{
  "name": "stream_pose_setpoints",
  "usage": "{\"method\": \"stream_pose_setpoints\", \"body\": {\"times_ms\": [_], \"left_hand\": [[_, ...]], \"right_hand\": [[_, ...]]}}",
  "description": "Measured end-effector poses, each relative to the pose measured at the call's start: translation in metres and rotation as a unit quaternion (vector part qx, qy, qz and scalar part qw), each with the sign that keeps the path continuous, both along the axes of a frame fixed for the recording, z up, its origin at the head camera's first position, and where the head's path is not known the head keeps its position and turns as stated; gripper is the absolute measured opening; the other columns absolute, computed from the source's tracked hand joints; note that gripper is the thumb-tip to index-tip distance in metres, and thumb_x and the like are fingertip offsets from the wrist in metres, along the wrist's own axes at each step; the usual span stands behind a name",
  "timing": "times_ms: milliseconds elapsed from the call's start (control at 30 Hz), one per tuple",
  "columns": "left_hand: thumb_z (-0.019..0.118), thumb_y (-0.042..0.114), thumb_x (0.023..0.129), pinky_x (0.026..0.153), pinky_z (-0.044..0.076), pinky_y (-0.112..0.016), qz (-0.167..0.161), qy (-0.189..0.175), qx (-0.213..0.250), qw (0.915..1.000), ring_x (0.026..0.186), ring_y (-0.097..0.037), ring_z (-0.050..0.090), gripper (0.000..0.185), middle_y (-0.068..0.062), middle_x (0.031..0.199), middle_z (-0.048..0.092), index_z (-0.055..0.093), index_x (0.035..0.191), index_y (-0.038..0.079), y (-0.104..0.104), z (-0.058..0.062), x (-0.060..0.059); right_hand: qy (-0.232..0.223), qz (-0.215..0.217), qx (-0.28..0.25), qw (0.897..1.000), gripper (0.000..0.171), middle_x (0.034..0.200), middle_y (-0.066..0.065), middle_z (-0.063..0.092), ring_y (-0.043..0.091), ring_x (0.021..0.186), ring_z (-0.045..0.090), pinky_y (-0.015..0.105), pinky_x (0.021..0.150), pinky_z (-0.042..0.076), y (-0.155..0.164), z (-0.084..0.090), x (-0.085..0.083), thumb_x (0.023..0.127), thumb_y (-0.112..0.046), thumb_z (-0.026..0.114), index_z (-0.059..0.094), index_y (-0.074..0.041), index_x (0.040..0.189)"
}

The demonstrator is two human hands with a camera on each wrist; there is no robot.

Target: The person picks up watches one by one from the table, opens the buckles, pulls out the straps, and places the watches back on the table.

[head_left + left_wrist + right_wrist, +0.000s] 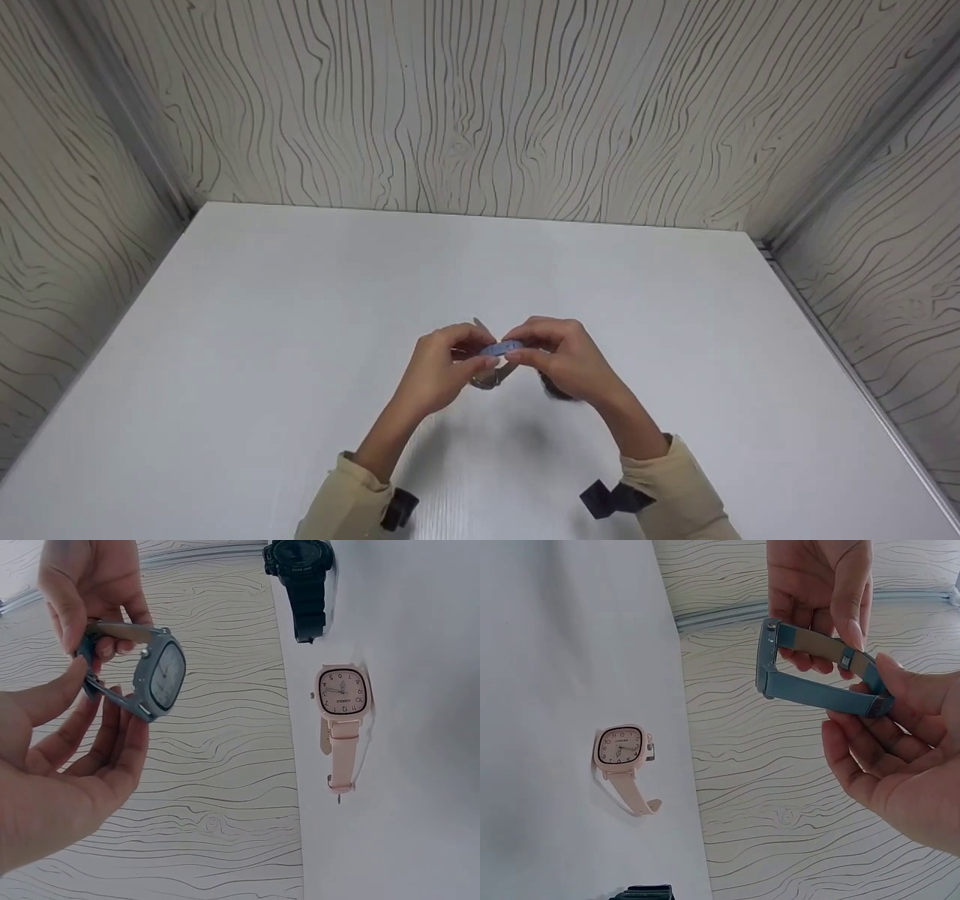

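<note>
Both hands hold a blue wristwatch between them, raised off the table. My left hand pinches its strap from the left, thumb and fingers on the band. From the other side, my right hand pinches the strap with thumb and fingertips. The left wrist view shows the squarish watch face turned sideways, away from the palms. In the right wrist view the strap bends into a loop, tan on its inner side. Fingers partly cover the strap ends around the buckle.
A pink wristwatch with a squarish dial lies face up on the white table. Near it lies a black wristwatch, partly hidden beneath the right hand in the head view. Wood-patterned panels stand around the table's back and sides.
</note>
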State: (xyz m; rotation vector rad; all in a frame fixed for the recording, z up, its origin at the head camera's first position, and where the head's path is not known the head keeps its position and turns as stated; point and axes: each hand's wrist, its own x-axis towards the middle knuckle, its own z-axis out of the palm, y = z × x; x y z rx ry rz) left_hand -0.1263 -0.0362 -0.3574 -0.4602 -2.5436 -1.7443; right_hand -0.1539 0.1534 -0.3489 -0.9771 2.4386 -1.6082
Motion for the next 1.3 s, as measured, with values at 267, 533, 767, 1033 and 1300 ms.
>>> {"method": "stream_pose_setpoints", "body": {"times_ms": [267,533,767,1033,1300], "left_hand": [[0.068,0.006,0.081,0.083,0.049,-0.034,0.008,-0.004,-0.003,1.0,0.088,-0.019,0.06,0.015,-0.004,0.091,0.063,0.066,0.096,0.004,-0.006,-0.007,0.0],[0.069,0.007,0.08,0.084,0.049,-0.035,0.019,-0.004,-0.029,0.9994,0.091,-0.023,0.059,0.015,-0.005,0.092,0.063,0.066,0.095,0.003,-0.009,-0.013,0.0],[0.07,0.007,0.08,0.084,0.048,-0.035,0.013,-0.002,-0.018,0.9997,0.091,-0.022,0.059,0.018,-0.005,0.093,0.063,0.066,0.097,0.003,-0.005,-0.007,0.002],[0.068,0.005,0.08,0.078,0.05,-0.029,0.001,0.004,0.0,1.0,0.085,-0.017,0.06,0.015,-0.003,0.089,0.063,0.066,0.095,0.003,0.002,0.001,0.004],[0.068,0.003,0.08,0.076,0.051,-0.028,0.012,0.014,0.004,0.9998,0.08,-0.015,0.058,0.013,-0.003,0.086,0.063,0.066,0.094,0.002,0.0,0.0,0.003]], "right_hand": [[-0.02,-0.005,-0.02,1.0,0.013,0.086,0.009,0.063,0.016,0.075,0.056,0.026,0.07,0.051,0.004,-0.001,0.0,0.083,-0.005,0.065,0.068,0.001,0.095],[-0.032,0.015,-0.064,0.997,0.015,0.087,0.017,0.062,0.017,0.078,0.059,0.027,0.071,0.051,0.009,-0.001,-0.002,0.083,0.0,0.064,0.066,0.006,0.096],[-0.034,0.007,-0.056,0.998,0.015,0.086,0.015,0.062,0.017,0.075,0.057,0.026,0.07,0.051,0.008,0.0,-0.001,0.083,0.0,0.064,0.066,0.005,0.096],[-0.046,0.015,-0.038,0.998,0.017,0.089,0.012,0.064,0.017,0.075,0.056,0.026,0.07,0.051,0.004,-0.001,0.001,0.083,-0.004,0.065,0.067,0.002,0.099],[-0.067,-0.002,-0.025,0.997,0.019,0.093,0.011,0.064,0.022,0.084,0.062,0.03,0.078,0.051,0.008,0.003,0.002,0.084,-0.008,0.065,0.066,0.001,0.101]]}}
